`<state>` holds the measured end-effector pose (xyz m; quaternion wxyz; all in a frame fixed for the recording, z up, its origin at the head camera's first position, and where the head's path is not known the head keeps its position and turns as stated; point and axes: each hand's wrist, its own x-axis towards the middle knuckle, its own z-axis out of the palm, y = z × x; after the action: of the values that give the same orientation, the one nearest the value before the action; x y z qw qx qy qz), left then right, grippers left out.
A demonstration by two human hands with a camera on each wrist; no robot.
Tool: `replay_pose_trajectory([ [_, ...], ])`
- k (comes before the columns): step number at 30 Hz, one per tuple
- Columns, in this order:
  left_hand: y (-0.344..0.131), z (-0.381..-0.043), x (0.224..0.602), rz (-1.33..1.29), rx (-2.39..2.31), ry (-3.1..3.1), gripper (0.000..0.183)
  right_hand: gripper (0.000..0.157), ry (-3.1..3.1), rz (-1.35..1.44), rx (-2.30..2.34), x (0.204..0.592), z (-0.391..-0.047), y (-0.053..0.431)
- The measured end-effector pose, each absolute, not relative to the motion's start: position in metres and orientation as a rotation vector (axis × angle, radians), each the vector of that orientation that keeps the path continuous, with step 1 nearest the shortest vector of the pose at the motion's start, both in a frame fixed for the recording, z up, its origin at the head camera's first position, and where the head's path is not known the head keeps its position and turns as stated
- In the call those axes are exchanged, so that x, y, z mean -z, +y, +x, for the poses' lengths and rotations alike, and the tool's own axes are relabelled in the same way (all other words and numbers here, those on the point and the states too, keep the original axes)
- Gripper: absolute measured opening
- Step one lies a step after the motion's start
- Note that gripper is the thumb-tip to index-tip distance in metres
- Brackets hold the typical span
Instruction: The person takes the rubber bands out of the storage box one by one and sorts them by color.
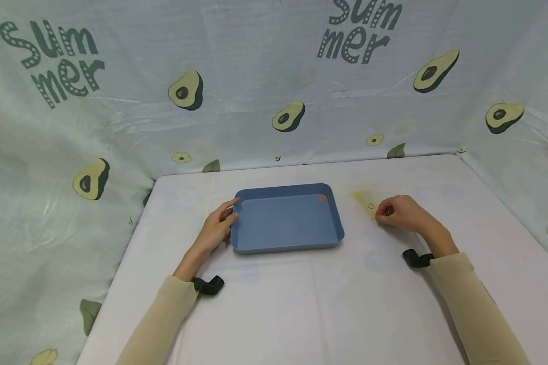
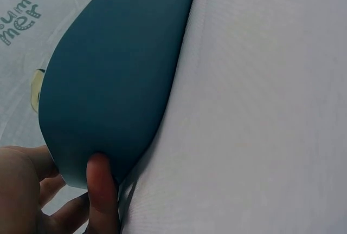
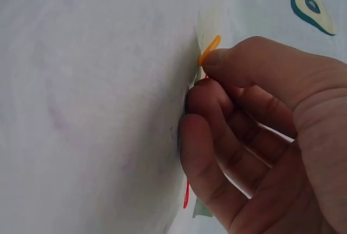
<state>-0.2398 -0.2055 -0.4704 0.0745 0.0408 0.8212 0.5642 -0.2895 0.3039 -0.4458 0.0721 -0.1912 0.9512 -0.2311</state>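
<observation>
A shallow blue rectangular tray [image 1: 286,249] lies on the table, with a small orange piece [image 1: 322,197] inside its far right corner. My left hand [image 1: 215,226] grips the tray's left edge; the left wrist view shows a fingertip against the outside of the blue wall [image 2: 114,82]. Right of the tray, my right hand [image 1: 404,213] is low over the table with fingers curled. Between its thumb and forefinger shows a thin orange loop [image 3: 210,50], like a rubber band. A red strand [image 3: 186,193] shows below those fingers. Just left of the fingertips lies a small ring [image 1: 371,206].
White cloth covers the table [image 1: 274,304]. A yellowish patch [image 1: 362,196] marks it near my right hand. Behind and to the sides hangs a curtain [image 1: 237,61] printed with avocados and lettering. Each wrist wears a black camera mount [image 1: 209,285].
</observation>
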Motion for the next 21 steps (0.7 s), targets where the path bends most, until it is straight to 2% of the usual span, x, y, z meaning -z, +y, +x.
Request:
replay_pose_trajectory([
  [21,-0.2053,-0.2388,0.4712,0.133,-1.686,2.473,0.052,0.012,2.838,-0.482,0.837,0.4474,-0.2840,0.3054],
])
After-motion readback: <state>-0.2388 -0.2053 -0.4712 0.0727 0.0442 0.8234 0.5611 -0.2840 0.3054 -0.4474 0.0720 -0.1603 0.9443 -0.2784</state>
